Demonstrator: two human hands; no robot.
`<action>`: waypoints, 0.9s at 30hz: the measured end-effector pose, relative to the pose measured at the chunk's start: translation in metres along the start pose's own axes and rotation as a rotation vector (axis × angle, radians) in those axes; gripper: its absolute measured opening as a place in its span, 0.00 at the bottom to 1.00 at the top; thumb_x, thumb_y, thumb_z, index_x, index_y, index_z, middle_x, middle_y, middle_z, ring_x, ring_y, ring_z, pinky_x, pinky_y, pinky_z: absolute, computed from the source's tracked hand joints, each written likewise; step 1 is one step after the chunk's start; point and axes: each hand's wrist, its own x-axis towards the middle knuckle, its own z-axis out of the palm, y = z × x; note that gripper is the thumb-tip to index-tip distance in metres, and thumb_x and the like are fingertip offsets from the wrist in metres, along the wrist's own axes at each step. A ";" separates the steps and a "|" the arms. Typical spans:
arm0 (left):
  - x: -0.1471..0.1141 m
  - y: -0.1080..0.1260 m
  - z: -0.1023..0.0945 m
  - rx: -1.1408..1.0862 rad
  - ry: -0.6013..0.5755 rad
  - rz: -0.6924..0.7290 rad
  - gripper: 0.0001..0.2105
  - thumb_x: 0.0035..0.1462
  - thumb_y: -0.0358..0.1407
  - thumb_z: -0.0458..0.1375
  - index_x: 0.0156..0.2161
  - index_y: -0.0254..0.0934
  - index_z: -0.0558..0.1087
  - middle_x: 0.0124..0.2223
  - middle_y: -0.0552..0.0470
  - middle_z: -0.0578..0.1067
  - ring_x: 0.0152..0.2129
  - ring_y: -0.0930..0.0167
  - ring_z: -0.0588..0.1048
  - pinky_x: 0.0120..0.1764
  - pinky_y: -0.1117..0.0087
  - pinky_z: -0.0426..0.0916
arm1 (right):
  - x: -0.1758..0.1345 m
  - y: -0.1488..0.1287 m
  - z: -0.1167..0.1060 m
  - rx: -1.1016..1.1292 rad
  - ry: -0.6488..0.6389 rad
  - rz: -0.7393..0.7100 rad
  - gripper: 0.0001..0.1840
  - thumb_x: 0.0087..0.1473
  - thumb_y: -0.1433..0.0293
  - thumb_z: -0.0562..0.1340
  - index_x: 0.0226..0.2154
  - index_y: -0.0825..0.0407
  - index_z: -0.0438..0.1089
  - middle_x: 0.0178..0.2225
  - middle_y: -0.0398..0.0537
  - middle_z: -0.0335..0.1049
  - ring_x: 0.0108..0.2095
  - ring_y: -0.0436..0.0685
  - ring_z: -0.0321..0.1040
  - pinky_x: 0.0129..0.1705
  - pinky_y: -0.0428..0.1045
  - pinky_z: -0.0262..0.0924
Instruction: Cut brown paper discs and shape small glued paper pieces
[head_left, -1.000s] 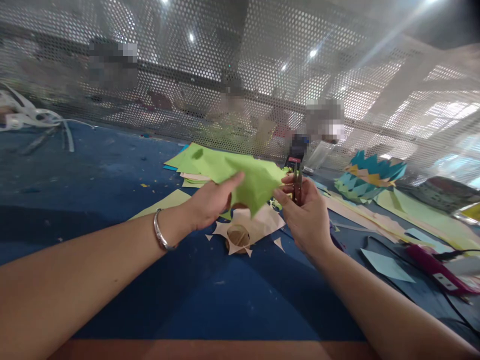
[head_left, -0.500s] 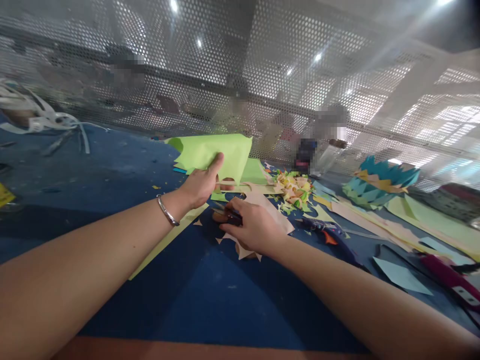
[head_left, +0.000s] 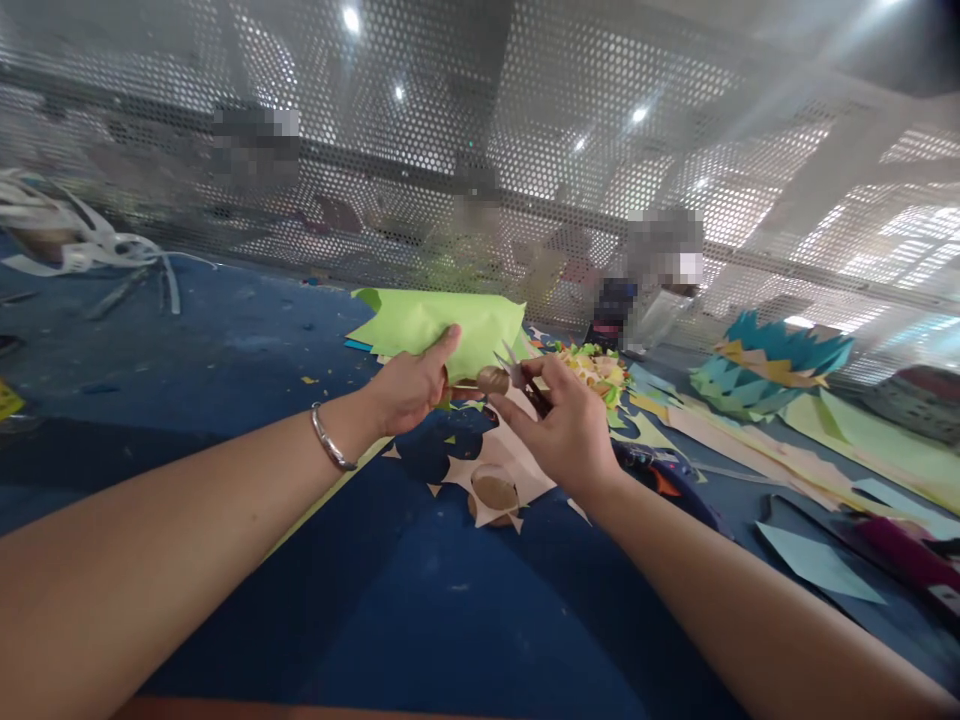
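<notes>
My left hand (head_left: 412, 385) grips a sheet of light green paper (head_left: 469, 325), its thumb on top and its fingers beneath. In my right hand (head_left: 566, 425) is a pair of scissors (head_left: 516, 368), blades parted and pointing at the sheet's right edge. A small brown disc (head_left: 493, 380) shows at the sheet's lower edge, by my right fingertips; I cannot tell what holds it. Below my hands, a pale pink paper offcut (head_left: 461, 470) lies on the blue table, with another brown round piece (head_left: 495, 488) showing through its hole.
A heap of colourful paper scraps (head_left: 596, 370) and a dark blue glue gun (head_left: 675, 480) lie to the right. Beyond them stand a teal paper crown-like ring (head_left: 765, 370) and a magenta tool (head_left: 911, 560). White strips (head_left: 97, 235) lie far left. A perforated screen (head_left: 360, 180) rises behind.
My right hand has lifted up and right with the scissors, from over the pink offcut to the green sheet's edge. The green sheet has shifted slightly right and tilted lower.
</notes>
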 end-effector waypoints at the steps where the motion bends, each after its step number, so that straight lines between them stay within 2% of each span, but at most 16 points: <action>1: -0.002 0.000 0.004 -0.026 -0.027 -0.020 0.32 0.58 0.58 0.62 0.13 0.41 0.57 0.12 0.58 0.54 0.19 0.73 0.67 0.42 0.60 0.74 | 0.002 0.004 -0.002 -0.016 0.022 -0.003 0.12 0.56 0.61 0.68 0.37 0.48 0.67 0.36 0.46 0.74 0.33 0.56 0.70 0.34 0.50 0.60; 6: -0.010 -0.001 0.016 -0.216 -0.169 -0.056 0.26 0.54 0.55 0.67 0.18 0.38 0.66 0.13 0.58 0.62 0.21 0.71 0.72 0.41 0.60 0.76 | 0.005 0.015 -0.004 -0.069 0.043 -0.029 0.12 0.56 0.61 0.68 0.37 0.48 0.67 0.35 0.45 0.72 0.33 0.56 0.69 0.34 0.50 0.59; 10: -0.010 -0.002 0.015 -0.234 -0.243 -0.014 0.13 0.55 0.46 0.69 0.30 0.37 0.78 0.22 0.55 0.75 0.30 0.68 0.78 0.45 0.62 0.76 | 0.004 0.011 -0.005 -0.070 0.046 -0.066 0.10 0.56 0.63 0.67 0.37 0.48 0.67 0.35 0.45 0.71 0.35 0.56 0.69 0.35 0.50 0.59; 12: -0.011 -0.001 0.016 -0.183 -0.248 -0.012 0.10 0.53 0.42 0.70 0.32 0.36 0.80 0.28 0.51 0.81 0.35 0.67 0.79 0.48 0.62 0.75 | 0.003 0.008 -0.005 -0.058 0.048 -0.068 0.09 0.55 0.65 0.67 0.37 0.48 0.67 0.35 0.45 0.72 0.36 0.57 0.70 0.36 0.50 0.60; 15: -0.012 0.000 0.017 -0.143 -0.237 -0.029 0.09 0.51 0.38 0.72 0.30 0.34 0.81 0.32 0.48 0.83 0.39 0.66 0.79 0.51 0.64 0.74 | 0.002 0.005 -0.007 -0.042 0.046 -0.063 0.09 0.55 0.66 0.68 0.37 0.47 0.67 0.36 0.45 0.73 0.37 0.58 0.71 0.37 0.50 0.61; 20: -0.013 0.003 0.019 -0.124 -0.188 -0.075 0.08 0.50 0.36 0.71 0.29 0.33 0.82 0.33 0.48 0.83 0.36 0.67 0.81 0.51 0.66 0.73 | 0.001 0.004 -0.007 -0.057 0.034 -0.049 0.09 0.55 0.65 0.68 0.37 0.47 0.67 0.35 0.45 0.73 0.34 0.57 0.70 0.35 0.50 0.61; 27: -0.014 0.004 0.018 -0.132 -0.144 -0.080 0.06 0.49 0.33 0.72 0.27 0.33 0.81 0.33 0.48 0.84 0.35 0.67 0.81 0.49 0.66 0.74 | 0.000 0.006 -0.006 -0.037 0.015 -0.065 0.09 0.56 0.66 0.67 0.38 0.47 0.68 0.37 0.44 0.73 0.34 0.56 0.70 0.35 0.50 0.61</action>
